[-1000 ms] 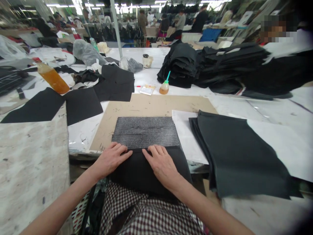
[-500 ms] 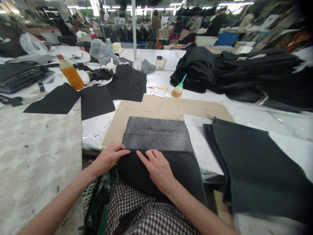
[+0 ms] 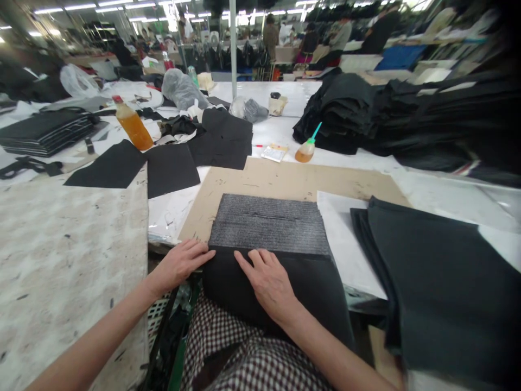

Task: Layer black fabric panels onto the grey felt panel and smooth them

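Note:
A grey ribbed fabric piece [image 3: 268,224] lies on a brown cardboard sheet [image 3: 285,179] at the table's near edge. A black fabric piece [image 3: 309,288] overlaps its near edge and hangs down over my lap. My left hand [image 3: 181,263] rests at the left corner of the black piece, fingers stretched toward its top edge. Flat on the black fabric lies my right hand [image 3: 266,279], fingers spread along the fold line. Neither hand grips anything.
A stack of dark cut panels [image 3: 439,277] lies to the right on white paper. Behind stand a small glue bottle [image 3: 307,149], an orange liquid bottle [image 3: 132,124], black fabric pieces [image 3: 171,165] and heaps of black cloth [image 3: 407,117]. People work at far tables.
The view has swung left, so everything sits further right in frame. My left hand has slid to the fabric's left corner; my right hand stays flat on the black piece.

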`<state>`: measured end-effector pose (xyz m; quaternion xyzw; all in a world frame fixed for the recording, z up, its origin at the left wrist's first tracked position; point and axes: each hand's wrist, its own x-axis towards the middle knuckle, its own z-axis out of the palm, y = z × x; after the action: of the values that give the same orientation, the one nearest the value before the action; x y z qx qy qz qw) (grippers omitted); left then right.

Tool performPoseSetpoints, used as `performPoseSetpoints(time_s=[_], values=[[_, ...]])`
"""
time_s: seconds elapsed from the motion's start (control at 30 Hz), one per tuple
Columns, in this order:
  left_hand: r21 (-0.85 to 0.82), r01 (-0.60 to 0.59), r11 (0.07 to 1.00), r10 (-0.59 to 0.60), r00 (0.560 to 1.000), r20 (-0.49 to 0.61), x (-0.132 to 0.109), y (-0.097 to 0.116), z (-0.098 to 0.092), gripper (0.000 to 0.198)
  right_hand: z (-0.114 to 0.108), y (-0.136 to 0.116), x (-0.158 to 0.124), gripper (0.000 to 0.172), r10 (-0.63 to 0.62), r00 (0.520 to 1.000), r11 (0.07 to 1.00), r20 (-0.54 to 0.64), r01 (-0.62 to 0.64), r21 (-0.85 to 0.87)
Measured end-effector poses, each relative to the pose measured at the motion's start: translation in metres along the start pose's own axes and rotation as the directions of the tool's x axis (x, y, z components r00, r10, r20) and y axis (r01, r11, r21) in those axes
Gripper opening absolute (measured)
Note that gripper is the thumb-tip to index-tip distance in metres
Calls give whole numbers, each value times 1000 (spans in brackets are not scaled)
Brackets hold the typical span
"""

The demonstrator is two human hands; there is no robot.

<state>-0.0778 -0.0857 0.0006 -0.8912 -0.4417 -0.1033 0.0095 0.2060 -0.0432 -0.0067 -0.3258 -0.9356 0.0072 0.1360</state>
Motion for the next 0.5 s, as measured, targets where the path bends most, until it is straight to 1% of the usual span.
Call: performPoseSetpoints(time_s=[0.1,0.2,0.27,0.33,0.4,0.43,0.5], values=[[11,50,999,-50,999,3,-13,-2,-3,42,2,1,-2,49,-8,999,1000,-34,8,7],[33,141,989,-141,990,18,-24,-4,-8,37,4,3,-4,48,-10,998,1000,-55,10,14],[51,217,975,-217,976,-6,-23,-1,-13,31,5,3,-5,48,-8,998,1000,-63,9,25],[51,285,957,-280,956,-83,-13,9,-15,25,6,2,-5,47,-8,998,999,-68,10,39],[20,293,956,-287,947,-144,7,26,-12,24,6,2,-5,47,-6,997,999,-75,10,51],[7,273,962,-269,952,-145,19,35,-8,25,5,2,-5,46,-6,997,998,-79,11,55],[12,217,976,-215,971,-106,42,53,1,24,3,5,-7,45,-8,996,998,-83,14,62]])
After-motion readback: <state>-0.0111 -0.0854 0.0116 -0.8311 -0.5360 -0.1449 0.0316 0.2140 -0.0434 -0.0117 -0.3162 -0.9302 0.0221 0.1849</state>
